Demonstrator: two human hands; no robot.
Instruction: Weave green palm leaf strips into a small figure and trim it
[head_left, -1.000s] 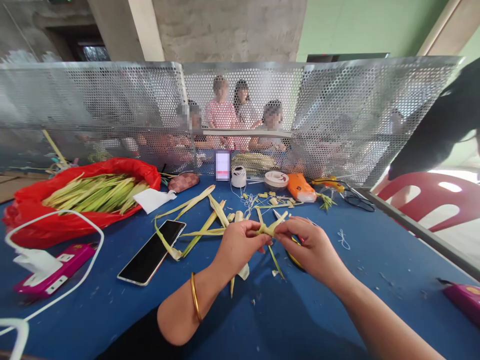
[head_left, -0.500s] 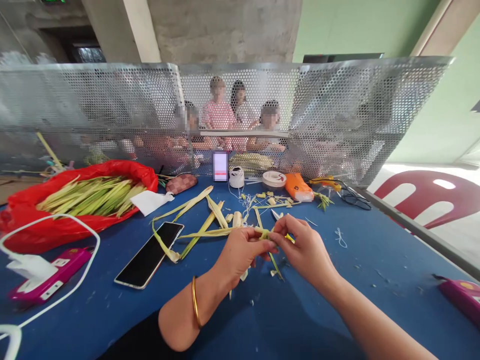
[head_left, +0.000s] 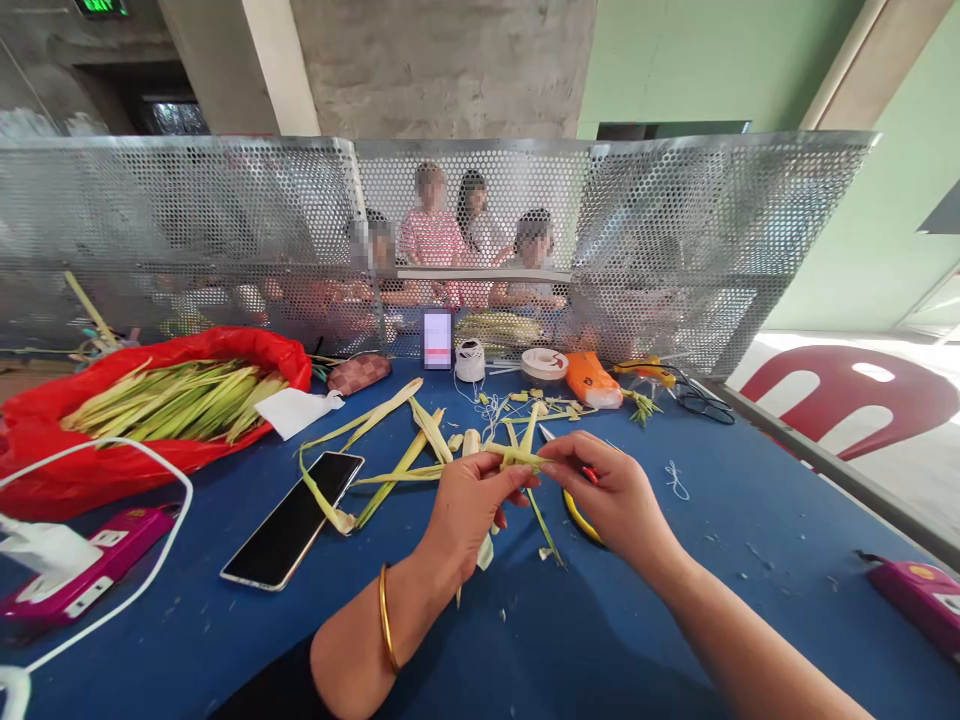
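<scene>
A corn-husk strip (head_left: 517, 456) is held above the desk (head_left: 750, 620), on the near side of the spool of white thread (head_left: 470, 361) and a little to its right. Its left part is pinched between the thumb and forefinger of the left hand (head_left: 469, 505); its right part is pinched by the fingertips of the right hand (head_left: 611, 490), the other fingers being curled under. One length is stretched across between the two grips, and a paler end is seen standing up past it, away from the wearer. For a neat fold, the crossing is best pressed flat under the left thumb, while the strip is drawn snug by the right fingers with a light, even pull, since a dry husk may be split along its grain by a sharp tug. Whether a knot has been formed cannot be told, as the crossing is partly covered by the fingers. The scissors (head_left: 581, 518), nearer than the spool and to its right, lie partly hidden by the right hand, so the blades should be given room. Loose white thread (head_left: 491, 412), just on the near side of the spool, could be snagged if the hands were pushed farther forward.
</scene>
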